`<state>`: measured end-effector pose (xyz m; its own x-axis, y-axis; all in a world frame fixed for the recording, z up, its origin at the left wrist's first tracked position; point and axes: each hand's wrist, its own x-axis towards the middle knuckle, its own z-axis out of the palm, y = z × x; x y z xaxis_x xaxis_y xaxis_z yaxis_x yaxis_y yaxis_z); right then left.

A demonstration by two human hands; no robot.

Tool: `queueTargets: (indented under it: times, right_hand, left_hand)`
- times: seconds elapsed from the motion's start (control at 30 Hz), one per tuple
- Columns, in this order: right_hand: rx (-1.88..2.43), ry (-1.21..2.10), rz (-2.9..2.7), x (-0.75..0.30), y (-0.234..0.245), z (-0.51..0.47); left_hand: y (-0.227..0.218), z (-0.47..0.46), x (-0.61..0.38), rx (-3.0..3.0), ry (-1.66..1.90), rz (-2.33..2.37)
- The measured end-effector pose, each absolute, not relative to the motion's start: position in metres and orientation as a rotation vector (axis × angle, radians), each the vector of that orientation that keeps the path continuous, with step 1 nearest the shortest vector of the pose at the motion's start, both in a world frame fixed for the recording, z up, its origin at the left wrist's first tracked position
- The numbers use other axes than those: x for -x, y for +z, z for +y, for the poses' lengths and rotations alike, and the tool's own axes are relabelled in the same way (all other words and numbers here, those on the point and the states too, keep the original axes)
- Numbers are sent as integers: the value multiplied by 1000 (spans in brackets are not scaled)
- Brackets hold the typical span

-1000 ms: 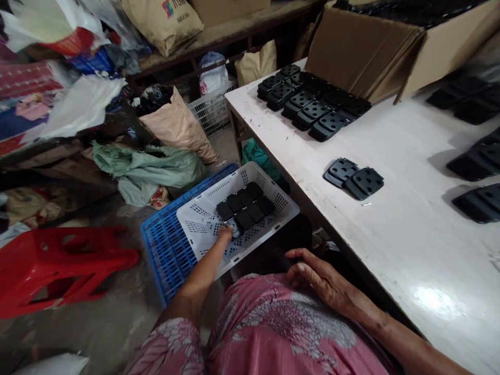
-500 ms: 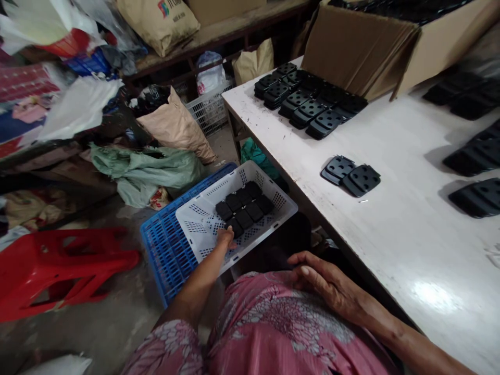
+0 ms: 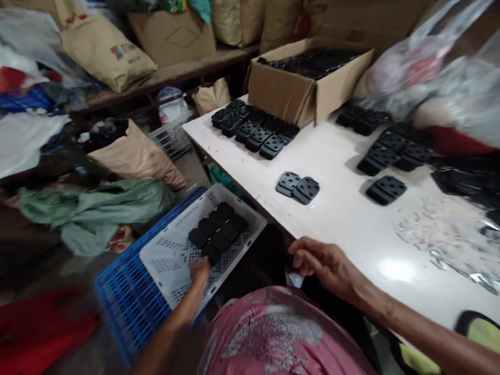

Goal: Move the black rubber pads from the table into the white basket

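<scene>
My left hand (image 3: 199, 273) rests in a white perforated plastic crate (image 3: 167, 265), its fingers against the near end of several black perforated plates (image 3: 219, 229) laid in rows. Whether it grips a plate is hidden. My right hand (image 3: 322, 263) hangs at the edge of a white table (image 3: 344, 229), fingers loosely curled and holding nothing. On the table lie rows of matching black plates (image 3: 253, 133), with a pair of plates (image 3: 297, 188) closest to my right hand. More black plates (image 3: 386, 190) lie to the right.
The white crate sits on a blue plastic crate (image 3: 133, 297) over the floor. At the table's far end stands an open cardboard box (image 3: 281, 94) of black plates. Plastic bags (image 3: 429, 67) bulge at the right; sacks and a green cloth (image 3: 94, 213) lie left.
The view has swung and widened, so the table and box sit further left and more table shows. My right hand has risen to the table edge. My left hand stays at the plates.
</scene>
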<state>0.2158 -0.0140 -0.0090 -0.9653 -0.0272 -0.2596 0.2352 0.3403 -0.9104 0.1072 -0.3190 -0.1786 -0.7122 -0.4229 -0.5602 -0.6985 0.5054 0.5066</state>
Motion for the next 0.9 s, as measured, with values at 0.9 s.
queueTargets:
  times: [0.9]
  right_hand:
    - [-245, -1379, 3074, -159, -22, 81]
  left_hand:
    - [-4, -67, 17, -747, 398, 2809]
